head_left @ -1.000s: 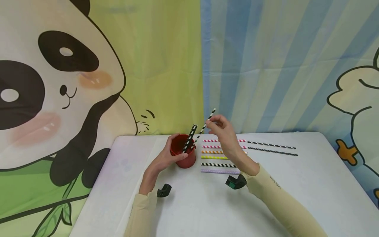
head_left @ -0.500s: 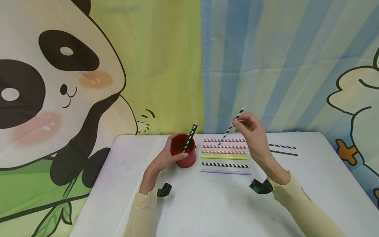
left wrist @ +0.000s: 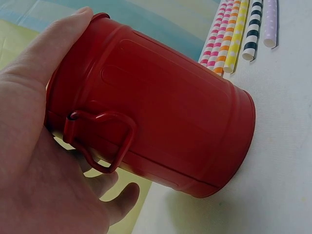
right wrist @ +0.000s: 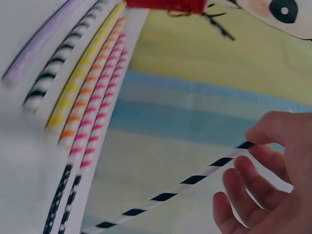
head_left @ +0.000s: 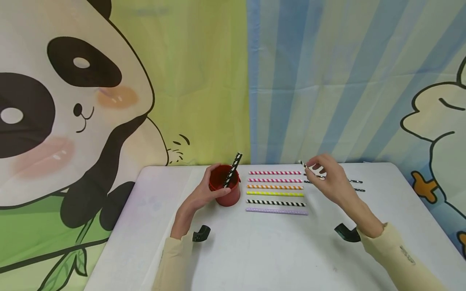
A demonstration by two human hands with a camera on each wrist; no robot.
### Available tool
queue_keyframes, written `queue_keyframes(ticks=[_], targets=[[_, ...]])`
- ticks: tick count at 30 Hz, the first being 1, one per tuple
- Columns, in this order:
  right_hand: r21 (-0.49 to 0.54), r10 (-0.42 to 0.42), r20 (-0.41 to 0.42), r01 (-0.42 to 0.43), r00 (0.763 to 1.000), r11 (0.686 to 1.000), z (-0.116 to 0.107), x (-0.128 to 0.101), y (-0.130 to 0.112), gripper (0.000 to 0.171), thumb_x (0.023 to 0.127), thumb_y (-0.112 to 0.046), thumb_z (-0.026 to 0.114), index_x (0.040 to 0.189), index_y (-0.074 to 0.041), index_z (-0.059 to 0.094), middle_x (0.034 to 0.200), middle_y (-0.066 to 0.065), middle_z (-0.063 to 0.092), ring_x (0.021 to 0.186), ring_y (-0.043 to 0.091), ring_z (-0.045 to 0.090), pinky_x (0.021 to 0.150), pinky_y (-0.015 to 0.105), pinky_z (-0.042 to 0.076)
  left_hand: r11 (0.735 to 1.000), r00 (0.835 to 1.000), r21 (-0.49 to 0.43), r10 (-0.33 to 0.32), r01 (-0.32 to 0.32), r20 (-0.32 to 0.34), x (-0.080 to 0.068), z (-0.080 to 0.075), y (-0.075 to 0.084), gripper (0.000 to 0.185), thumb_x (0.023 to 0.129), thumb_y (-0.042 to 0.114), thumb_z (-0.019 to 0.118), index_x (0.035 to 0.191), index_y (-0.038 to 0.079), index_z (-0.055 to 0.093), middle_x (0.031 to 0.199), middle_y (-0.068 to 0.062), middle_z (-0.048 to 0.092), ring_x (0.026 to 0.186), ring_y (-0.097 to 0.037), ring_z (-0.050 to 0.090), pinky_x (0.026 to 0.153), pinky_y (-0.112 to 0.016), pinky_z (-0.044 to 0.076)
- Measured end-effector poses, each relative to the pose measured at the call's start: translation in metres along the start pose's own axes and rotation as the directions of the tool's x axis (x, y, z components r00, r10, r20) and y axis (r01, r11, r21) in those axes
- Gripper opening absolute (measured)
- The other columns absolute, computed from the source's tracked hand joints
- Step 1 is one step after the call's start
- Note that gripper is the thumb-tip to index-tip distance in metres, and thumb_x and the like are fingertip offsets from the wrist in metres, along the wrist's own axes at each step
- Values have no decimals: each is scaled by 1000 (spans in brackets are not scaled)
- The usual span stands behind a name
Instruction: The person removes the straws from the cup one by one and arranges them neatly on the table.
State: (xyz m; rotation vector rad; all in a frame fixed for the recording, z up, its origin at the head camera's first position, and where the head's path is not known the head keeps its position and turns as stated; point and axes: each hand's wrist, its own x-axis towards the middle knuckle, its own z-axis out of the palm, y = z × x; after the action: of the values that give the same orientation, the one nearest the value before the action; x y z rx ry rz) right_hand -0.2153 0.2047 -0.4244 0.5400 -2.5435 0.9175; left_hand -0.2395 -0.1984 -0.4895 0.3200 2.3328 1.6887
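My left hand (head_left: 204,192) grips a small red metal bucket (head_left: 230,199) near its rim; the left wrist view shows the thumb at the rim and a wire handle (left wrist: 105,141) on the side. Black straws with white marks (head_left: 233,167) lean out of the bucket. Between thumb and forefinger, my right hand (head_left: 329,180) pinches a black-and-white striped straw (right wrist: 192,180) by one end, over the right part of the table. Below and behind that hand lie two thin black patterned straws (head_left: 354,181), partly hidden by it.
Several straws lie in parallel rows right of the bucket: pink-striped ones (head_left: 274,173), an orange one (head_left: 274,187), a yellow one (head_left: 274,194), a black-and-white one (head_left: 276,203) and a lilac one (head_left: 276,211). A printed curtain (head_left: 204,81) stands behind the white table (head_left: 255,250).
My right hand has carried the striped straw away from the bucket's mouth to the right, then lower, over the thin black straws. My left hand and the bucket stay in place.
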Motion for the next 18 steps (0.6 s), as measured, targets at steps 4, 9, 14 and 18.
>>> queue_keyframes(ticks=[4,9,14,18], targets=[[-165,-40,76,52,996,985,6,-8,14,14,88,-5,71,98,-12,64,99,7,61,91,26,60,74,43,51,1000,1000,2,-2,2,5,-1,0,2,92,85,34,80,154,34,20,149,4,40,140,-25,38,106,-50,48],[-315,-46,124,83,991,945,15,-16,33,14,84,-6,73,95,-10,65,97,10,63,85,26,57,70,42,50,1000,1000,-4,-6,6,5,-3,0,3,90,85,34,80,153,35,21,150,4,40,140,-25,37,106,-49,48],[-366,-81,97,111,992,924,22,-25,56,14,82,-4,73,92,-8,65,92,12,63,77,28,56,62,41,45,1000,1000,-7,-13,13,11,-2,0,4,92,85,35,80,154,33,20,149,5,41,140,-25,38,105,-50,49],[-393,-85,102,119,991,912,26,-33,71,14,81,-4,74,90,-8,64,87,11,61,73,27,54,59,38,43,1000,1000,-9,-11,11,16,-1,-1,2,91,86,32,79,155,33,19,151,3,39,141,-26,37,106,-51,48]])
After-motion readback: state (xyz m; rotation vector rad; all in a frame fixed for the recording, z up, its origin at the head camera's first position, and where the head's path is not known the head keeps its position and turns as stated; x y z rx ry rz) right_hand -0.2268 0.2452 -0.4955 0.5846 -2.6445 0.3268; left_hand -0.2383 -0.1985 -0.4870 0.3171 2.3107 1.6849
